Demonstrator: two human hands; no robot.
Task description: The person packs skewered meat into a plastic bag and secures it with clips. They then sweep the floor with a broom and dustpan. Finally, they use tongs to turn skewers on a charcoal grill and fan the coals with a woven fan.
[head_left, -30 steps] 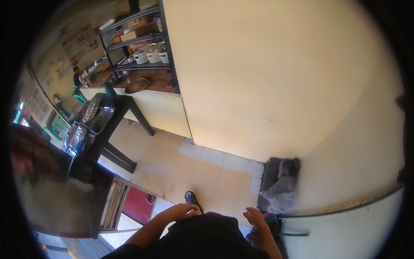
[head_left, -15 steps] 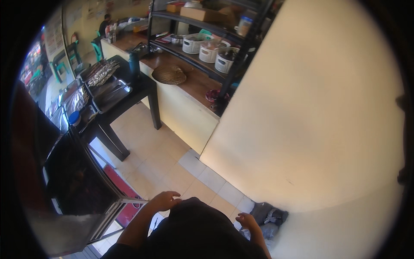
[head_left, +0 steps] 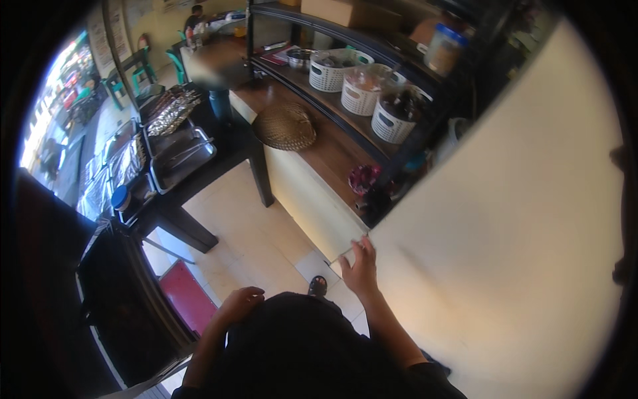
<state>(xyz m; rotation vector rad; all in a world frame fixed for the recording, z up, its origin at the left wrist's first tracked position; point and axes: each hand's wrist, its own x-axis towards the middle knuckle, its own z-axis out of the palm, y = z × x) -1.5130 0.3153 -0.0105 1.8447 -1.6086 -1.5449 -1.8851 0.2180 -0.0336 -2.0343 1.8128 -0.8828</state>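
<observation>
My right hand [head_left: 360, 267] is raised in front of me with its fingers apart. It is beside the corner of the cream wall [head_left: 478, 253] where the low counter front [head_left: 312, 199] ends; whether the fingertips touch the wall I cannot tell. Nothing shows in that hand. Lower and to the left, my left hand [head_left: 241, 304] hangs by the side of my dark shirt [head_left: 292, 352]. Its fingers are loosely stretched, with no object visible in them. A sandalled foot [head_left: 318, 286] shows on the tiles ahead of me.
A black table [head_left: 232, 151] at left bears metal trays [head_left: 179, 169], foil-covered food [head_left: 174, 114] and a blue-lidded jar [head_left: 120, 197]. A woven fan [head_left: 286, 126] lies on the brown counter [head_left: 325, 149]. White baskets [head_left: 361, 100] stand on the black shelf [head_left: 332, 110]. A dark glass-like panel [head_left: 129, 299] stands nearby.
My right hand has risen forward to beside the wall corner. The counter, table and shelf appear nearer, and my foot has come into view. My left hand stays by my side.
</observation>
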